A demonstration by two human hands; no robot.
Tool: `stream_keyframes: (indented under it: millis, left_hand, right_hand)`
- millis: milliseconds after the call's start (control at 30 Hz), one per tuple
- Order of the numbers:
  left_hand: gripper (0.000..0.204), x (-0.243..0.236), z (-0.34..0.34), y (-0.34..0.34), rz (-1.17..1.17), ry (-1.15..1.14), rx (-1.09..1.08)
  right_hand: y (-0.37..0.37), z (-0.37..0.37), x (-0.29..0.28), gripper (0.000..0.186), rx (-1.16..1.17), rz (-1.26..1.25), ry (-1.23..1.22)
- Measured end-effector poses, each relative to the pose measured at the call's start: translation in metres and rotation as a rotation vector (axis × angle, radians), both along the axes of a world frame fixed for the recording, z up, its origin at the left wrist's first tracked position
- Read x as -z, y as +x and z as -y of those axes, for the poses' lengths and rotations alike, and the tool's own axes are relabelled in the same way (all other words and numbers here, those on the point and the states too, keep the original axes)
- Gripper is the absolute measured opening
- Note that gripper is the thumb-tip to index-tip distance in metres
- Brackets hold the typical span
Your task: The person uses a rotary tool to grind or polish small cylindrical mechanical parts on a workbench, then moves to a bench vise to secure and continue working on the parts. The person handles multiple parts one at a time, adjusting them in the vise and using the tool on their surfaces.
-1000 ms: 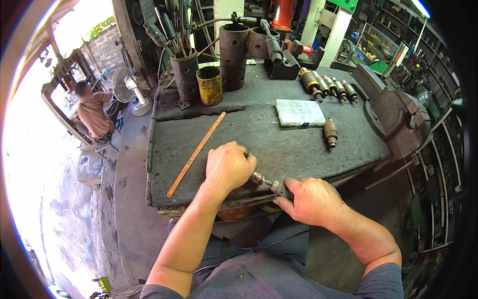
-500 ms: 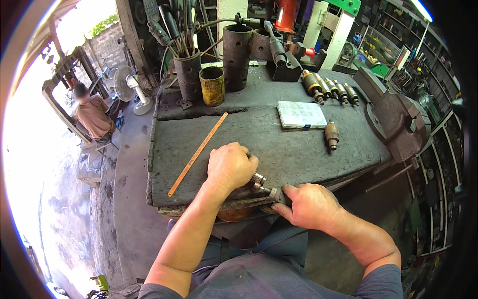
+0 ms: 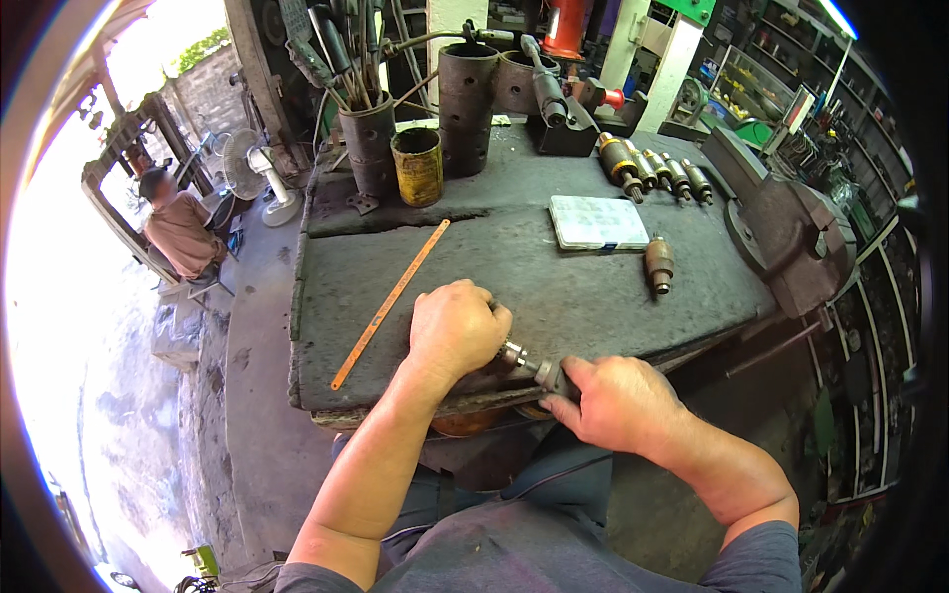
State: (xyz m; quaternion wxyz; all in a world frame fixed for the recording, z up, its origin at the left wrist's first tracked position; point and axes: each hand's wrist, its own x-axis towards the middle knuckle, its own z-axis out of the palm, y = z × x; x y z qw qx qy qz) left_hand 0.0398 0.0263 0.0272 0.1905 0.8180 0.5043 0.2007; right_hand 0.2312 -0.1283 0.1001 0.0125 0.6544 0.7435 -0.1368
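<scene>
My left hand (image 3: 458, 321) is closed over the near part of the bench, gripping a metal part with a shiny stepped end (image 3: 512, 352). Most of that part is hidden under my fingers. Across from it, my right hand (image 3: 621, 400) is wrapped round a grey cylindrical tool (image 3: 551, 377) with a narrow metal tip. The tip meets the end of the metal part, or very nearly so; I cannot tell which. Left of my hands lies an orange hacksaw blade (image 3: 390, 305). A single armature (image 3: 659, 265) rests beyond my right hand.
Behind the blade stand a yellow can (image 3: 418, 166) and dark metal cylinders (image 3: 467, 114), one full of tools. A clear plastic case (image 3: 598, 223), several armatures (image 3: 647, 168) and a bench vise (image 3: 791, 232) occupy the right side. A seated person (image 3: 186, 232) and a fan (image 3: 259, 168) are off left.
The tool in my right hand has shifted slightly up, so its tip lines up more with the metal part's end. My left hand stays almost in place. The seated person's head has turned.
</scene>
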Motion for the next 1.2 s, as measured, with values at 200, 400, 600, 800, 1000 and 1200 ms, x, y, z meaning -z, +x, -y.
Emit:
stream_keyframes:
  millis: [200, 400, 600, 800, 1000, 1200]
  left_hand:
    - [0.037, 0.000, 0.001, 0.000, 0.016, 0.009, 0.000]
    - [0.036, 0.001, 0.001, 0.000, 0.033, 0.021, -0.005]
    - [0.035, 0.006, 0.001, -0.001, 0.016, 0.025, -0.007]
    - [0.036, 0.008, 0.003, -0.003, 0.064, 0.067, 0.002]
    - [0.033, 0.010, 0.004, -0.005, 0.072, 0.064, 0.007]
    - [0.026, 0.020, 0.014, -0.015, 0.157, 0.177, 0.051]
  right_hand:
    - [-0.003, -0.003, -0.003, 0.052, 0.028, 0.013, -0.007]
    - [-0.005, -0.003, -0.006, 0.052, 0.027, 0.019, -0.030]
    - [-0.007, -0.005, -0.009, 0.053, 0.021, 0.007, -0.054]
    - [-0.006, -0.004, -0.010, 0.052, 0.050, 0.001, -0.047]
    - [-0.006, -0.004, -0.010, 0.053, 0.060, -0.018, -0.055]
    - [-0.004, -0.002, -0.007, 0.052, 0.033, -0.040, -0.058]
